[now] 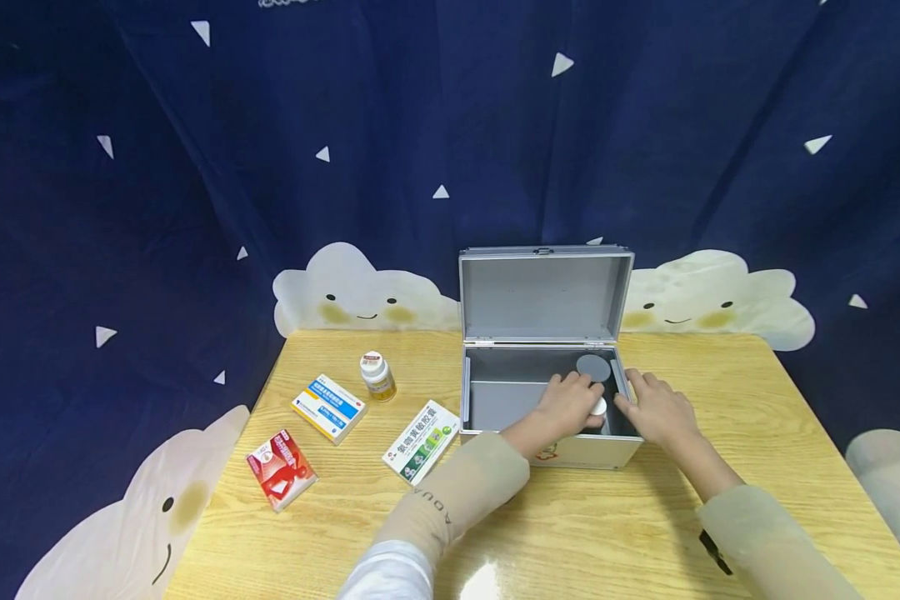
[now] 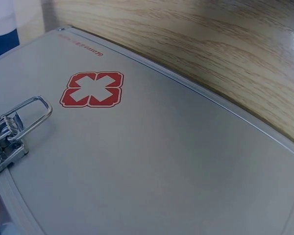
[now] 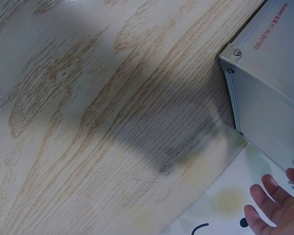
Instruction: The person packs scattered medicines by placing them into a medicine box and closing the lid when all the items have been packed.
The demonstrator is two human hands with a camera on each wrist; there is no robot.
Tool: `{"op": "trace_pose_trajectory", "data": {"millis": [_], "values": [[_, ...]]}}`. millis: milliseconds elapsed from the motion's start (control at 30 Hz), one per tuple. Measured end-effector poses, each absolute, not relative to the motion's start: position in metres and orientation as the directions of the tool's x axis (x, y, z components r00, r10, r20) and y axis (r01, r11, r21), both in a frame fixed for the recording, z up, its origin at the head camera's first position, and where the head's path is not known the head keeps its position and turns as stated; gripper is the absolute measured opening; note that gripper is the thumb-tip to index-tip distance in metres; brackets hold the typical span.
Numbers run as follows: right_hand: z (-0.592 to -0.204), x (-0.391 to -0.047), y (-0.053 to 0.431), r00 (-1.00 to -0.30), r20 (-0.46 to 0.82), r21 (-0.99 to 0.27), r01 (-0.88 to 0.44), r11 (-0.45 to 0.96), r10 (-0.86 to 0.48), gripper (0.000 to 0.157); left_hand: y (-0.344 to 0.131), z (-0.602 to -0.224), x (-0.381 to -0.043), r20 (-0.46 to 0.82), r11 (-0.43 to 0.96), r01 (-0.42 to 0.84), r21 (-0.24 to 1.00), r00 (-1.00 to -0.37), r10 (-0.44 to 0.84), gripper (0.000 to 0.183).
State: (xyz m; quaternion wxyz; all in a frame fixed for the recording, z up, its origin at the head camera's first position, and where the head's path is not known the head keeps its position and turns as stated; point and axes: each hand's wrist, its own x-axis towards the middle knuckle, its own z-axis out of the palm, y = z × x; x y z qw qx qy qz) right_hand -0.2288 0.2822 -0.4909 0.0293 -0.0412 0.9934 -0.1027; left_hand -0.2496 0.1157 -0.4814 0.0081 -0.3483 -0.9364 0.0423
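Standing open on the table [image 1: 570, 533], the metal case [image 1: 596, 452] runs its long axis across the person's front, its lid [image 1: 536, 296] raised at the back. Its long near wall faces the person, and its right half lies between the two hands.

The right hand [image 1: 663, 411] is outside the case at its right wall, fingers loosely extended and spread; the thumb seems to touch the rim, and the hand holds nothing visible. The left hand [image 1: 562, 404] reaches over the near wall into the case, its fingers and thumb curled about a small white bottle. The hands are apart, with the case's right wall between them.

To the left of the case lie three cartons: a white-and-green carton [image 1: 422, 442] just beside its near left corner, a blue-and-white carton [image 1: 328, 408] farther out, and a red carton [image 1: 281, 469] farthest. A yellow-labelled bottle [image 1: 378, 377] stands between the blue-and-white carton and the case.

Smallest in view, the white bottle [image 1: 599, 407] sits inside the case near its right wall; the fingers hide most of it, so its tilt cannot be told.
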Motion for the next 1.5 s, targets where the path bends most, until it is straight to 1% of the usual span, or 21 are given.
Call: {"op": "trace_pose_trajectory", "data": {"millis": [300,500,833,1500], "values": [[-0.492,-0.229,0.284,-0.994,-0.042,-0.211,-0.086,0.974,-0.097,0.061,0.120,-0.482,-0.251,-0.032,0.756,0.652,-0.052,-0.758,0.652,0.046],[-0.492,-0.229,0.283,-0.994,-0.040,-0.214,-0.087,0.973,-0.098,0.062,0.123,-0.482,-0.252,-0.047,0.743,0.665,-0.075,-0.747,0.663,0.046],[-0.492,-0.229,0.284,-0.994,-0.033,-0.211,-0.098,0.973,-0.108,0.061,0.128,-0.483,-0.255,-0.032,0.731,0.676,-0.098,-0.736,0.676,0.042],[-0.490,-0.230,0.283,-0.993,-0.058,-0.215,-0.086,0.973,-0.101,0.063,0.134,-0.483,-0.255,-0.069,0.754,0.650,-0.092,-0.760,0.646,0.049]]}}
